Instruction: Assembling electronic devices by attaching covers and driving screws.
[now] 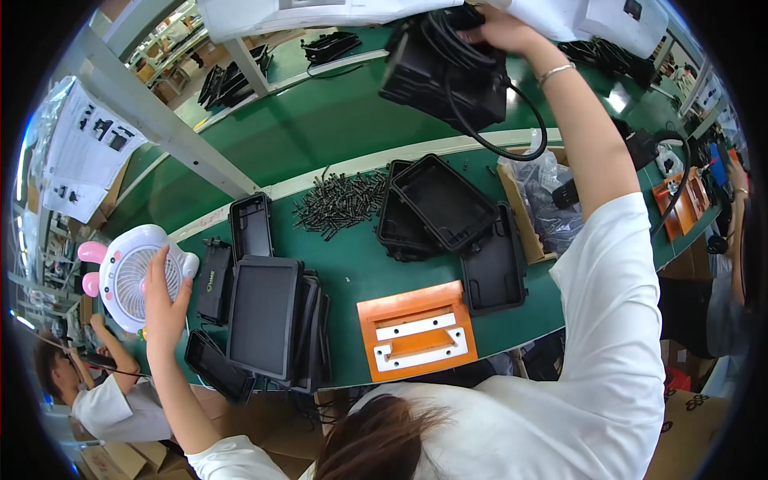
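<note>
My right hand (506, 34) reaches far forward and closes at the coiled cable of a black box (424, 76), raised over the back of the bench; its fingertips are partly hidden. A loop of the black cable (528, 152) hangs below it. At the left, my left hand (166, 308) has its fingers stretched and apart in front of a white desk fan (132, 276) with pink ears; whether they touch cannot be told. Beside it stand a small black case (216, 284) and a stack of black rectangular trays (262, 320).
A heap of small black parts (340, 200) lies mid-bench beside open black shells (444, 200). An orange fixture (416, 332) with white bars sits near the front edge. To its right is a cardboard box (524, 208) of plastic bags. Co-workers (120, 400) are at both sides.
</note>
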The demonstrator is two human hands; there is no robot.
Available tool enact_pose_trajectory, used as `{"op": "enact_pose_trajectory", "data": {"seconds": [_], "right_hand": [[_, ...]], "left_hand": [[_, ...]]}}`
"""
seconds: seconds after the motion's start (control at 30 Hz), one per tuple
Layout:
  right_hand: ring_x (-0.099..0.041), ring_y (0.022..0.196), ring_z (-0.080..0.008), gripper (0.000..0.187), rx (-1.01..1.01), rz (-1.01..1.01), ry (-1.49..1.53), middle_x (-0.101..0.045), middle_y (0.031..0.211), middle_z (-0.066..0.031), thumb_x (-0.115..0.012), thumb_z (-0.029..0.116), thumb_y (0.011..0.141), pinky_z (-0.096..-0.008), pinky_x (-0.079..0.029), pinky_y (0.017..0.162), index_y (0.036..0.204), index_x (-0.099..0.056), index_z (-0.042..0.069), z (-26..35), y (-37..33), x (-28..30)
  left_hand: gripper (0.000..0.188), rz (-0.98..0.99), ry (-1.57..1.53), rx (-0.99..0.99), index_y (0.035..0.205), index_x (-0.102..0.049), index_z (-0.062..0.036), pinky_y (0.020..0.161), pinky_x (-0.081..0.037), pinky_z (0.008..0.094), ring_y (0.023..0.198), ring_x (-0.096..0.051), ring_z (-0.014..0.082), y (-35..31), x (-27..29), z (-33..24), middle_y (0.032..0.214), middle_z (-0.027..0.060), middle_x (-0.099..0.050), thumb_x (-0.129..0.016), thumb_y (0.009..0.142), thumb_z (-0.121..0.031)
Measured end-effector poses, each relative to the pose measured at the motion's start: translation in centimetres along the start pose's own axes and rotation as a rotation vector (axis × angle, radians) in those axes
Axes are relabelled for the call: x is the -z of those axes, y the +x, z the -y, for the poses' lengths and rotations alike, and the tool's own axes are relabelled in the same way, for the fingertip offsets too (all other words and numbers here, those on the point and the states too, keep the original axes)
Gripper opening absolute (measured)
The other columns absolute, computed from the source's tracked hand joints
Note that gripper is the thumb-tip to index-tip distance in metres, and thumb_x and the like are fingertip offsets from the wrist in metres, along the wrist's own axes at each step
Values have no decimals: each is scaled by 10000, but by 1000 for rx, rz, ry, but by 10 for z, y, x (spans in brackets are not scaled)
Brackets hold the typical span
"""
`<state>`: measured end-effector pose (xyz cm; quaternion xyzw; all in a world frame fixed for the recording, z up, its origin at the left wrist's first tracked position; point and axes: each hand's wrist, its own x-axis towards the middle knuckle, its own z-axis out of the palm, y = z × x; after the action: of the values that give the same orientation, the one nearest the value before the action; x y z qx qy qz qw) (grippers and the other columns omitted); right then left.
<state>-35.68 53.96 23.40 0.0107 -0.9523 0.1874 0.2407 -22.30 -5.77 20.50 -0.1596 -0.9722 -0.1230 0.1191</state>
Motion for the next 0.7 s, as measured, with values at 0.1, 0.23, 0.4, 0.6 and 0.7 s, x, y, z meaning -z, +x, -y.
{"op": "enact_pose_trajectory", "data": {"seconds": [0.1, 0.23, 0.4, 0.6, 0.7], "right_hand": [[-612, 883, -256, 505, -104, 261, 124, -595, 1098, -161, -707, 196, 732, -336, -458, 808, 1173, -539, 18, 76, -6, 46], [-596, 916, -233, 473, 256, -142, 276, -653, 976, -137, -728, 190, 708, -320, -432, 849, 1100, -572, -24, 153, -48, 63], [-593, 880, -183, 429, 367, 116, 564, -659, 951, -110, -703, 151, 736, -297, -433, 841, 1132, -586, 35, 250, -84, 80], [-574, 675, -152, 250, 514, 240, 600, -643, 789, -111, -613, 127, 781, -284, -467, 634, 951, -601, -55, 318, -110, 39], [-568, 681, -138, 237, 369, 512, 1146, -632, 800, -91, -594, 87, 776, -276, -457, 595, 972, -588, -46, 370, -139, -13]], "left_hand": [[557, -75, 30, -70, 1300, -373, -39, 991, -313, 385, 1182, -417, 335, -6, 4, -22, 1271, 166, -440, -563, 777, -51], [553, -61, -274, -40, 1301, -379, -40, 976, -336, 385, 1195, -426, 274, -18, 8, -66, 1294, 130, -440, -567, 783, -91], [766, 4, -1062, -202, 1368, -255, -28, 977, -340, 379, 1223, -405, 251, -41, -4, -113, 1345, 140, -377, -664, 762, -256], [928, -201, -1800, -436, 1409, -127, -42, 1034, -281, 350, 1242, -368, 213, -89, -57, -129, 1366, 105, -334, -694, 761, -387], [916, -528, -1986, -284, 1402, -157, -43, 1038, -291, 355, 1243, -376, 222, -142, -47, -126, 1370, 95, -344, -681, 758, -430]]}}
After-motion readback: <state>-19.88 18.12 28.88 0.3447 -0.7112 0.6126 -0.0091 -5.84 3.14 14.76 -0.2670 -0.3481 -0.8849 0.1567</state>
